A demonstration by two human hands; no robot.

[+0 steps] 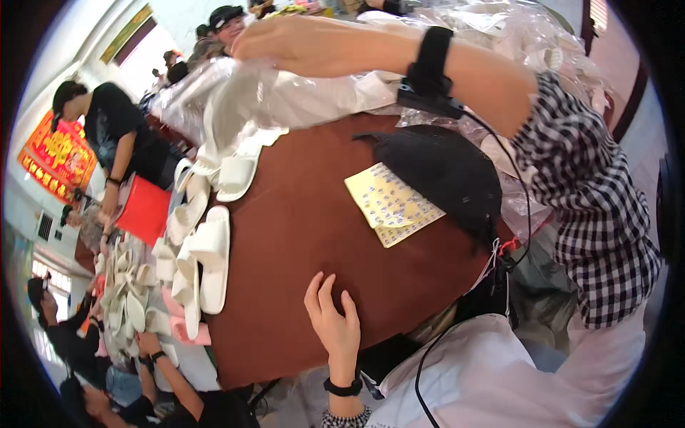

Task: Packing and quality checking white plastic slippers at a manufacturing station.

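Note:
My left hand (335, 321) lies on the brown tabletop (292, 271) near its front edge, fingers spread and holding nothing. My right arm, in a black-and-white checked sleeve (592, 200), reaches across the far side of the table. At its end my right hand (278, 46) is blurred above clear plastic wrap (189, 93) and a pale, smeared shape (239, 103); its fingers cannot be made out. White slippers (214, 260) lie along the table's left edge, one white slipper (239, 171) farther back. Yellow sticker sheets (392, 207) lie partly under a black cloth item (442, 171).
Clear plastic bags (514, 43) with pale contents are heaped along the far edge. At the left, a person holds a red bin (146, 207) beside a pile of white slippers (128, 292). Another person's hands (150, 346) reach there. A black cable (524, 192) runs from my right wrist.

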